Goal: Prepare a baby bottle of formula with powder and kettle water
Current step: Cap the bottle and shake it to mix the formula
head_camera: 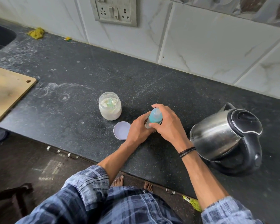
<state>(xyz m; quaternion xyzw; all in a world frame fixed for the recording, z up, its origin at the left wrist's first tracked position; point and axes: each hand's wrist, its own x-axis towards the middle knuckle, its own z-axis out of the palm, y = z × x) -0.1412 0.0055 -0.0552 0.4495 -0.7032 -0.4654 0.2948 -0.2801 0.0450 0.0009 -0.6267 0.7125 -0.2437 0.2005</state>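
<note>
Near the counter's (160, 81) front edge, left hand (138, 130) grips the bottle (154, 118); right hand (166, 122) pinches its cap. Jar (110, 106) and kettle (223, 136) flank closely.

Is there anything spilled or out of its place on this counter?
Yes. White dusty smears and rings mark the counter left of the open powder jar, like spilled powder wiped about. The jar's lid lies loose beside it.
</note>
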